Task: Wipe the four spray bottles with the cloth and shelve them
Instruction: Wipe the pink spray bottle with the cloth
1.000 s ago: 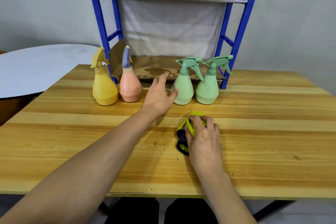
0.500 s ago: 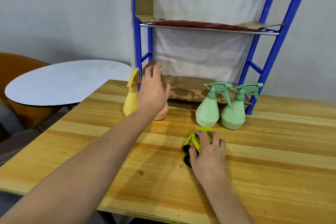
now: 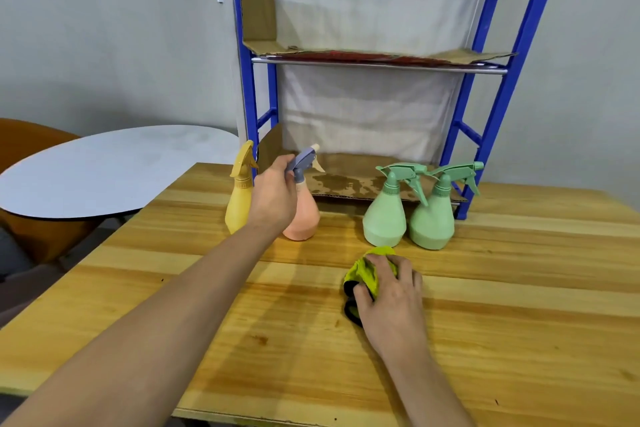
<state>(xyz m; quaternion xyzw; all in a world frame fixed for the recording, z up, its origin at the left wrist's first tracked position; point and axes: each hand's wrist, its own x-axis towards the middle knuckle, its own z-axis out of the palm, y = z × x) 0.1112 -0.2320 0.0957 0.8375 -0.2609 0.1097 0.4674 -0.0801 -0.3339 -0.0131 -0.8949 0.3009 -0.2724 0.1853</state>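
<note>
Four spray bottles stand in a row on the wooden table [image 3: 519,305] before the blue shelf [image 3: 377,61]: a yellow bottle [image 3: 238,206], a pink bottle [image 3: 304,215] with a grey-blue trigger head, and two green bottles [image 3: 384,217] [image 3: 432,218]. My left hand [image 3: 275,196] is wrapped around the neck and trigger of the pink bottle, which still rests on the table. My right hand [image 3: 389,291] presses down on a bunched yellow-green cloth [image 3: 367,270] with a black edge, just in front of the green bottles.
The shelf has a lower board lined with stained cardboard [image 3: 346,180] at table height and an upper board with cardboard. A white round table [image 3: 104,170] and an orange chair [image 3: 24,142] stand to the left.
My left hand has gone from hovering near the green bottle to the left and closed on the pink bottle's neck. The view has tilted up. My right hand stays on the cloth.
</note>
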